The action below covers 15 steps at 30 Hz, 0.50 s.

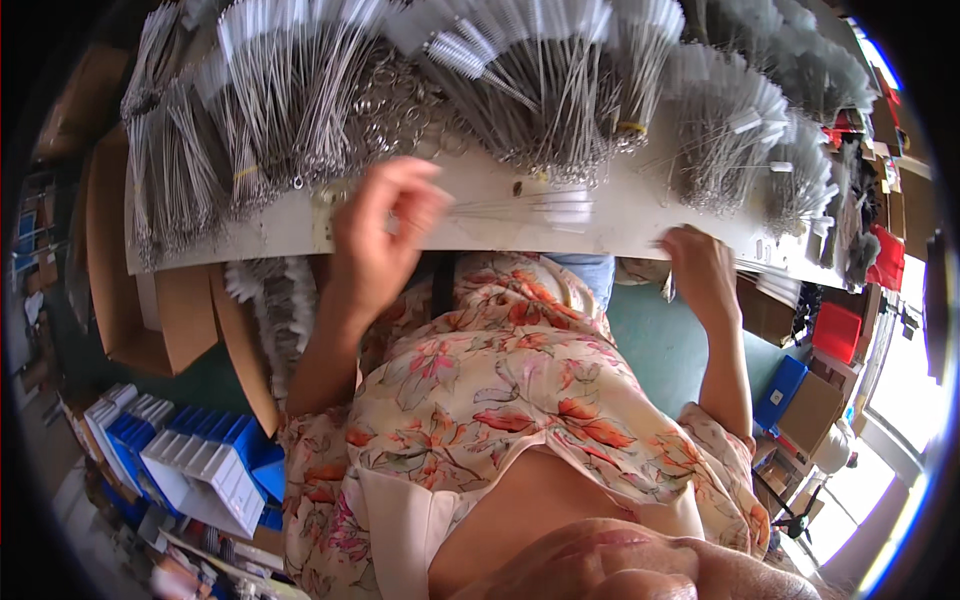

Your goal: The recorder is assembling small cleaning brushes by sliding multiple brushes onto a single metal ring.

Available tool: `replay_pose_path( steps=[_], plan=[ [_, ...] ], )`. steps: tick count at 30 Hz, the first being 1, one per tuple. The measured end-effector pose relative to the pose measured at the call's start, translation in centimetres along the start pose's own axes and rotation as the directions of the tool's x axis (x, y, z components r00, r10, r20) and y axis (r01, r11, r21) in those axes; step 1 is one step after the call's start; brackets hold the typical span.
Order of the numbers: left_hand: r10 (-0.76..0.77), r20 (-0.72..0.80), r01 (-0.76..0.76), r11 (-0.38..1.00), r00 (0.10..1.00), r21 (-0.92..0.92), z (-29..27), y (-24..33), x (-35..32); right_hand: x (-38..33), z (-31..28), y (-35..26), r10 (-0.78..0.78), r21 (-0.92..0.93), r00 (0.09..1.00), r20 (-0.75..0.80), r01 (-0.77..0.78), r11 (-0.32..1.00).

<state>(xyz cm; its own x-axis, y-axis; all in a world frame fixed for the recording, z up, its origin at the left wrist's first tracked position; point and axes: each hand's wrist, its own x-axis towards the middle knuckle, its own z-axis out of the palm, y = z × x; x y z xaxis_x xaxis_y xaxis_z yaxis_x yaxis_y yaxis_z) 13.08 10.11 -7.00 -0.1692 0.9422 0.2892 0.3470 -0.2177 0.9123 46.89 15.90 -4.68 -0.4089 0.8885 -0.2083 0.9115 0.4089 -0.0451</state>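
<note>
My left hand (388, 235) is raised over the table's near edge, its fingers bent and smeared by motion. Whether anything is between them I cannot tell. Just right of its fingertips, a few thin wire-handled brushes (565, 208) with white bristle heads lie flat on the white table (480, 180). My right hand (698, 268) is at the near edge further right, fingers curled down and slightly blurred. What those fingers hold, if anything, is hidden. Close to its right, more white-headed brushes (778, 287) stick out by the table edge.
Dense bundles of wire brushes (300, 90) line the table's far side. Loose metal rings (395, 110) are heaped between them. Cardboard boxes (150, 300) stand at the left, with blue and white bins (205, 465) below. A red bin (837, 332) is at the right.
</note>
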Motion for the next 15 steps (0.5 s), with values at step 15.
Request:
replay_pose_path(
  steps=[15],
  plan=[
    [-0.012,-0.061,0.013,1.000,0.998,0.010,-1.1,-0.7,-2.2,5.8,1.2,-16.9,-0.338,0.597,0.817,-0.467,0.573,0.561]
  ],
)
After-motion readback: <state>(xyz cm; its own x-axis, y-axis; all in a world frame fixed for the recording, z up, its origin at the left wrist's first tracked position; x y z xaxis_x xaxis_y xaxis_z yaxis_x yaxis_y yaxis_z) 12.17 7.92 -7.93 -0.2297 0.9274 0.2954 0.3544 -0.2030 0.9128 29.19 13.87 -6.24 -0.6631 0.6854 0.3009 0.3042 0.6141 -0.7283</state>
